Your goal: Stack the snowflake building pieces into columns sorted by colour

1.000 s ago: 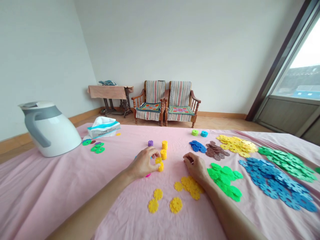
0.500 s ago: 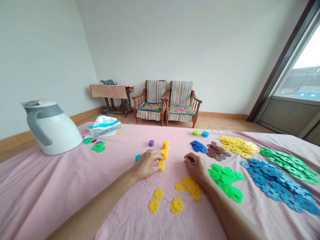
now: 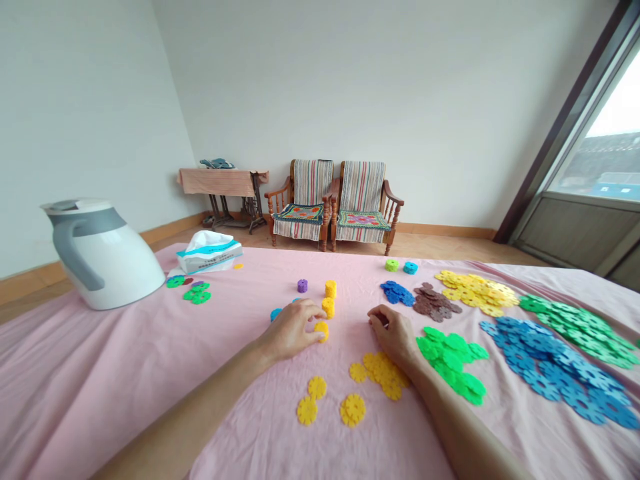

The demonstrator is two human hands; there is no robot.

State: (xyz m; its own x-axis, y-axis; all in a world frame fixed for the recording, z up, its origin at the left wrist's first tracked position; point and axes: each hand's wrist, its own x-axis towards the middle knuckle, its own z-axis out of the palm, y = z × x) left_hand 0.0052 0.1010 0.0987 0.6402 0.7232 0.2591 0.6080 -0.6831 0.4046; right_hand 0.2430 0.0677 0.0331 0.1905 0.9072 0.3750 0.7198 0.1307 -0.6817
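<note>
My left hand (image 3: 293, 329) rests on the pink cloth (image 3: 125, 373) with its fingers curled round a small stack of yellow discs (image 3: 323, 330) that stands on the cloth. Two more yellow stacks, the nearer one (image 3: 328, 307) and the farther one (image 3: 331, 289), stand just behind it. My right hand (image 3: 393, 333) lies loosely closed on the cloth to the right, above a pile of loose yellow snowflake discs (image 3: 383, 370). Three single yellow discs (image 3: 353, 409) lie nearer to me.
A white kettle (image 3: 103, 253) and a tissue pack (image 3: 210, 253) stand at the left. Green (image 3: 453, 360), blue (image 3: 555, 370), yellow (image 3: 475, 292) and brown (image 3: 433, 301) disc piles spread to the right. A purple piece (image 3: 302, 285) and small green pieces (image 3: 195, 293) lie farther back.
My left hand has lowered the yellow stack from a tilted hold onto the cloth. My right hand has stayed where it was.
</note>
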